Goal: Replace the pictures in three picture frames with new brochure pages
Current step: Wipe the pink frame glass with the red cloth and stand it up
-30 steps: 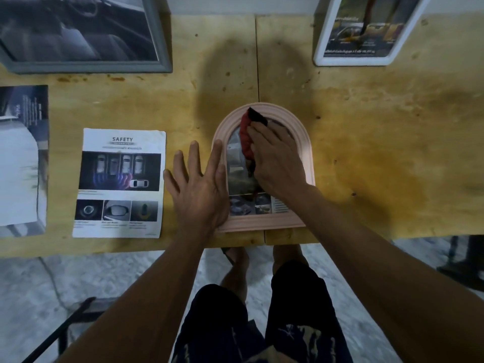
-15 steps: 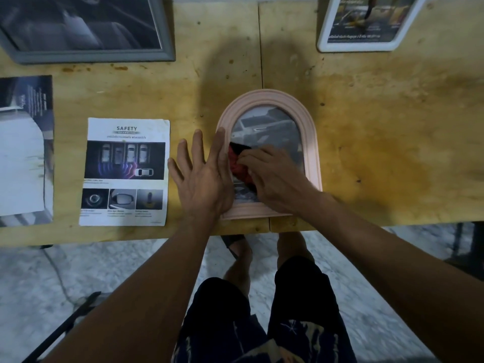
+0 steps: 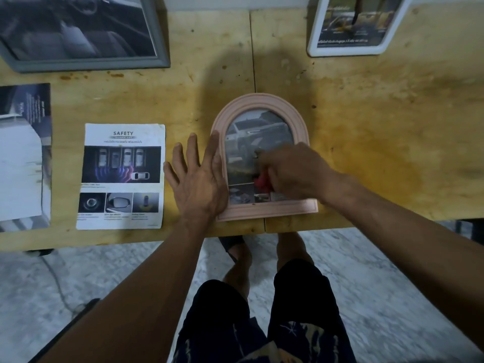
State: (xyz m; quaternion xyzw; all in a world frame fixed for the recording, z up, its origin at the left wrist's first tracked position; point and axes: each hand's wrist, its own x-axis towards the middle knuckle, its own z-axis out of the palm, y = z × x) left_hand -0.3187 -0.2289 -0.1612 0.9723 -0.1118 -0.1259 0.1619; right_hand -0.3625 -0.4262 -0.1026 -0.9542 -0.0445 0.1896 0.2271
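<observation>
Stained plywood table (image 3: pixel 366 106) bearing arched pink frame (image 3: pixel 262 209), grey frame (image 3: pixel 86 64), white frame (image 3: pixel 313 45), safety page (image 3: pixel 123 176), brochure (image 3: pixel 23 153).

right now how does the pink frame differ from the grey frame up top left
The pink frame is arched and lies near the table's front edge; the grey frame is rectangular, at the far left. The pink frame is under both hands, the left hand pressing its side; the grey frame is untouched. Both hold car pictures.

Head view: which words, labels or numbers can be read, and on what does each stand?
"SAFETY": heading of the loose brochure page on the table.
Its small lines and captions: too small to read.
Text in the white frame: blurred.
Text on the dark page at far left: unreadable.
</observation>
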